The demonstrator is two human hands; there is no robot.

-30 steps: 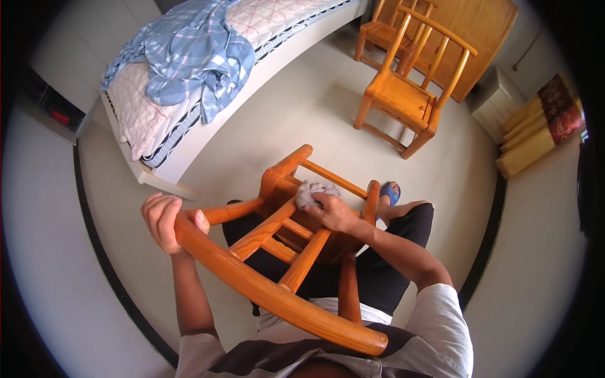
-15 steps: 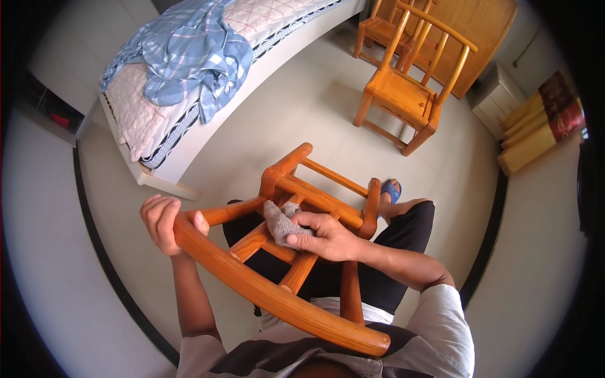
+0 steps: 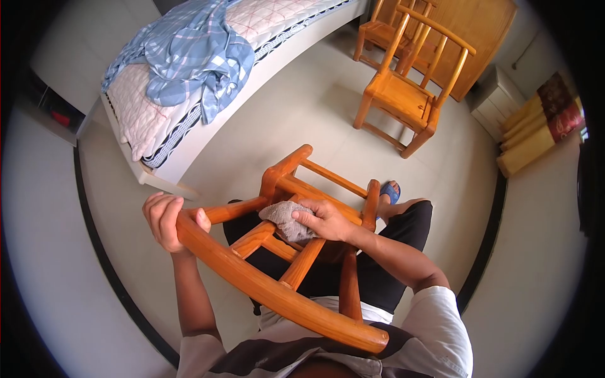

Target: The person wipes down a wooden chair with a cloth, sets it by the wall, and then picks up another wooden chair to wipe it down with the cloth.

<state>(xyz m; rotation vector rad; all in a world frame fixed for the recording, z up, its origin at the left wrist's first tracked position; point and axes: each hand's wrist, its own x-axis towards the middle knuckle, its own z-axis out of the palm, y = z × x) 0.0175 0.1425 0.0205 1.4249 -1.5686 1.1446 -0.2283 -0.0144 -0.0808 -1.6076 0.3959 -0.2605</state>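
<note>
Right hand [image 3: 328, 221] holds crumpled grey cloth [image 3: 285, 218] on orange wooden chair [image 3: 268, 283] beneath, left hand [image 3: 166, 220] gripping the chair; wiping seems unfinished, extent unclear.

Black trousers [image 3: 409, 236], blue slipper [image 3: 391, 194] (open-toed)

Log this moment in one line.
left hand: gripping top rail of wooden chair; right hand: holding grey cloth over back slats; second chair: upright beyond
</note>
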